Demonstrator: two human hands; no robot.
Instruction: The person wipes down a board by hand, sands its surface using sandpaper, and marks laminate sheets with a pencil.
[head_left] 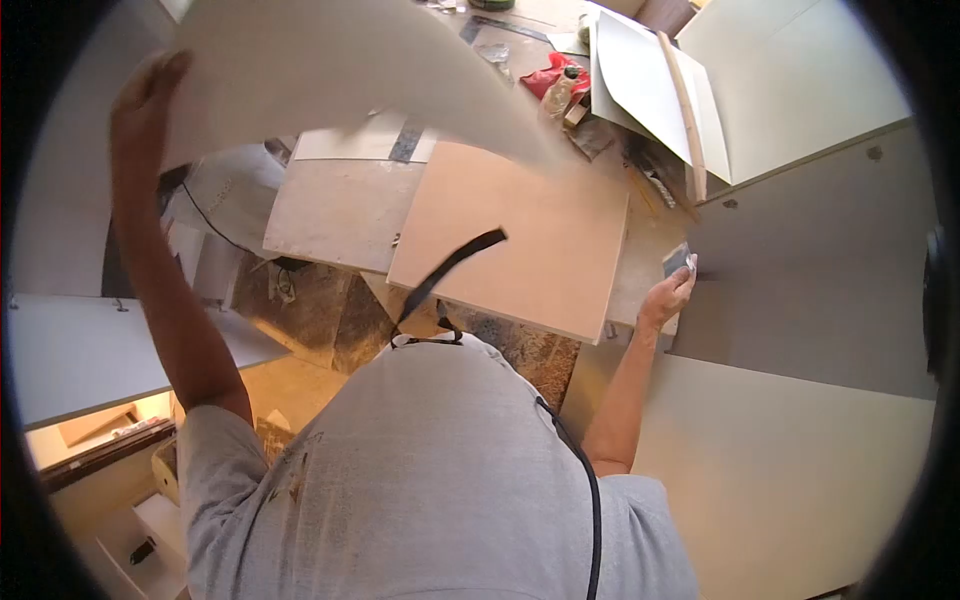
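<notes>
Your left hand [150, 90] grips the left edge of a pale sheet [290, 75], raised over the workbench [335, 205] near its far left corner, likely to hold it clear of the surface; the top is cut off, and blur hides whether its right corner touches the board below. That tan board [515, 235] lies flat and seems to jut past the bench's near edge, perhaps for easier reach. Your right hand [668, 300], well apart from the left, pinches a flat tool [676, 262] by the bench's right edge, its type hard to make out. Toward the far right corner, a wooden strip [683, 120] crosses white sheets [635, 85], probably weighing them down; whatever lies beneath is hidden.
</notes>
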